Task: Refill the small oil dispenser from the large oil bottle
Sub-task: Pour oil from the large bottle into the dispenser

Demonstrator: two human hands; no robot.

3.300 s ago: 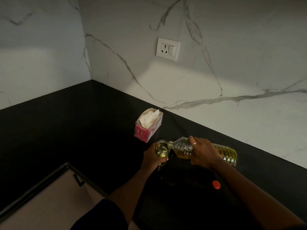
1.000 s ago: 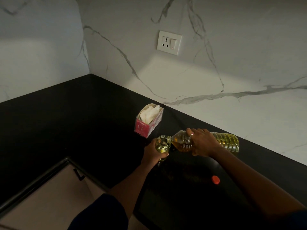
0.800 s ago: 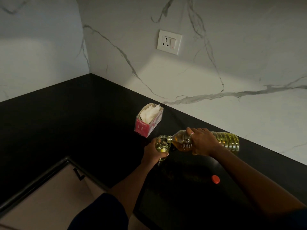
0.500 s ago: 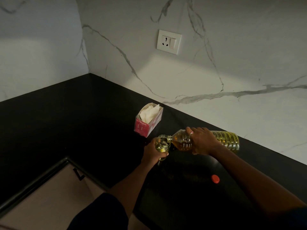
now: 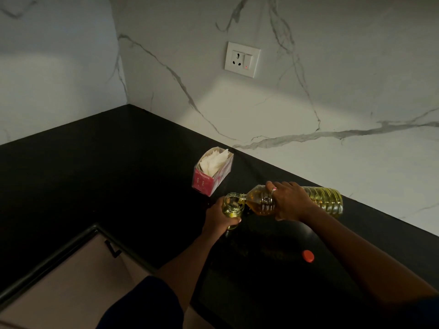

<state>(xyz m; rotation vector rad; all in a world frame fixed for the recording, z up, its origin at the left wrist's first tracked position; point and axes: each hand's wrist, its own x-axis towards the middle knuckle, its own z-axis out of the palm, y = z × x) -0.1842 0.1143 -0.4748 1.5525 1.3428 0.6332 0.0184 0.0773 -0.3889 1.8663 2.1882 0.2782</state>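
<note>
Gently, left hand [image 5: 219,221] gripping the small oil dispenser [image 5: 231,208], right hand [image 5: 291,202] clamped round the large oil bottle [image 5: 326,200], tilt slowly with mouth over rim.

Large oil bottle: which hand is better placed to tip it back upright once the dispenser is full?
Right. The right hand grips the large oil bottle near its neck, while the left hand is occupied holding the small dispenser.

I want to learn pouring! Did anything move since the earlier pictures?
The right hand lifted the back end of the large oil bottle a little, tipping it further toward the small dispenser. Nothing was let go. The left hand holds the small dispenser as before; red cap and tissue box stayed put.
</note>
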